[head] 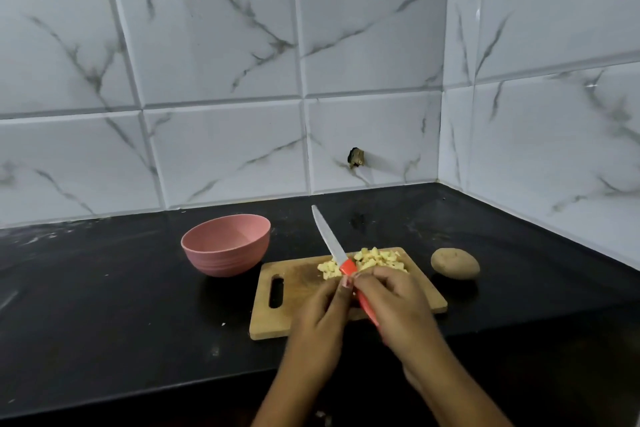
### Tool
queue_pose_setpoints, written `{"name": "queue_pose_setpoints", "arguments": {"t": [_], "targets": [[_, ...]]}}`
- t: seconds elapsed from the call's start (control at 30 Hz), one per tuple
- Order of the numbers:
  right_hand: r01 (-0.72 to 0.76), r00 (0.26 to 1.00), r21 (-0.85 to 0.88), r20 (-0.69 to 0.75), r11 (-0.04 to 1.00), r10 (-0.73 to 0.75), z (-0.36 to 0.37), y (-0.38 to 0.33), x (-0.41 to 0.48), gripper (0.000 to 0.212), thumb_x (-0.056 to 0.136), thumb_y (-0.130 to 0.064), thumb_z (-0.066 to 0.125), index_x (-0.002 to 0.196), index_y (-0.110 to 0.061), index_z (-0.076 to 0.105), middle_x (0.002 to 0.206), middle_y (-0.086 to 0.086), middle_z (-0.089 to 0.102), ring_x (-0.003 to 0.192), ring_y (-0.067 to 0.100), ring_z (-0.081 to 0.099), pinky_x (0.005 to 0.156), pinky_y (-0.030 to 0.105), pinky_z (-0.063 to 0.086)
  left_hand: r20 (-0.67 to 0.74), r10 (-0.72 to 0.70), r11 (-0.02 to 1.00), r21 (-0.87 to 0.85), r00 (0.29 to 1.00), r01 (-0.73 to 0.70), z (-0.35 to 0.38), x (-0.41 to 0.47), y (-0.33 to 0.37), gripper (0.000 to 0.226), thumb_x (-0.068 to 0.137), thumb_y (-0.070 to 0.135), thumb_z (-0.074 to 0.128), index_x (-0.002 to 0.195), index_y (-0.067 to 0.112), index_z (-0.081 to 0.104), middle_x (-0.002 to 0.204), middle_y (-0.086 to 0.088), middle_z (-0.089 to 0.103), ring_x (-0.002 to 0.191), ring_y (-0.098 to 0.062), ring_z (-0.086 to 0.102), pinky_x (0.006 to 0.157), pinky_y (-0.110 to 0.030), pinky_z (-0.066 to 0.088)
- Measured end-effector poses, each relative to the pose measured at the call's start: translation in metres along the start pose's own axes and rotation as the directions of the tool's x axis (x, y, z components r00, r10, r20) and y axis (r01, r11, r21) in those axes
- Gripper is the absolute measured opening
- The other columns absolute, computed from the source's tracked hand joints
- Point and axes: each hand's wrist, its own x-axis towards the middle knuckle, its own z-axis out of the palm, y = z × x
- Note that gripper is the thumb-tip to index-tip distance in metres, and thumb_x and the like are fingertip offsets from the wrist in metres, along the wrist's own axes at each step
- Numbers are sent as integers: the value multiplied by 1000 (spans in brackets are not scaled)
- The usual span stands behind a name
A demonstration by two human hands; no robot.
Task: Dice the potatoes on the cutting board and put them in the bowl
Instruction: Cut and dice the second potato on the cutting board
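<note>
My right hand (391, 302) grips the knife (332, 243); my left hand (322, 308), grip unclear, crowds the blade: a slip could nick it.

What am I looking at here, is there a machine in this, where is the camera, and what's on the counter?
No machine here: these are a person's two bare hands. The single picture comes from a wide-angle camera worn on the person's head, looking forward and down. On the black counter lies a wooden cutting board with a heap of diced potato at its far end. A pink bowl stands left of the board, with no potato showing inside, and a whole potato lies to the right. The right hand has its grip on the orange handle of a white-bladed knife, blade pointing away. The left hand touches the knife where handle meets blade; whether it pinches is unclear.
</note>
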Motion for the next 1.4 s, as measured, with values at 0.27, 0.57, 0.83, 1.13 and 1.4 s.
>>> {"name": "queue_pose_setpoints", "arguments": {"t": [0.27, 0.57, 0.83, 1.13, 1.4], "targets": [[189, 973, -475, 208, 859, -99, 26, -7, 8, 39, 99, -31, 48, 63, -18, 56, 59, -6, 54, 55, 5, 50, 54, 21, 39, -79, -270, 888, -406, 960, 216, -15, -4, 1, 26, 100, 26, 44, 100, 14, 67, 83, -5, 74, 82, -15, 70, 75, -32, 54], [417, 861, -854, 260, 313, -437, 41, 9, 60, 34, 100, -38, 38, 118, -25, 64, 121, -6, 55, 113, 17, 46, 96, 34, 36, -355, -38, 977, 184, 934, 109, -50, 49, -7, 30, 101, 21, 41, 83, 7, 61, 65, -5, 58, 61, -16, 54, 61, -33, 42], [348, 937, -936, 347, 42, -28, 56, 38, 107, 44, 103, -39, 27, 129, -21, 59, 133, 3, 58, 144, 22, 25, 117, 46, -5, -328, 86, 826, 551, 941, 117, -24, 54, -25, 21, 102, 23, 34, 89, 10, 42, 71, 7, 38, 62, -10, 40, 59, -26, 24], [260, 966, -965, 260, 42, 1, 45, 22, 98, 31, 100, -23, 38, 110, -12, 65, 114, 6, 67, 115, 20, 57, 120, 42, 8, -238, 113, 776, 627, 965, 64, -21, 54, -28, 50, 97, 13, 35, 144, 25, 26, 70, 10, 46, 54, -8, 42, 50, -27, 31], [222, 975, -970, 224, 97, 13, 32, 22, 92, 36, 102, -18, 33, 123, -9, 60, 134, 11, 57, 136, 22, 40, 121, 43, 7, -127, 75, 690, 723, 989, 41, -23, 56, -35, 34, 97, 15, 34, 118, 24, 58, 111, 3, 66, 93, -13, 59, 81, -28, 45]]}}
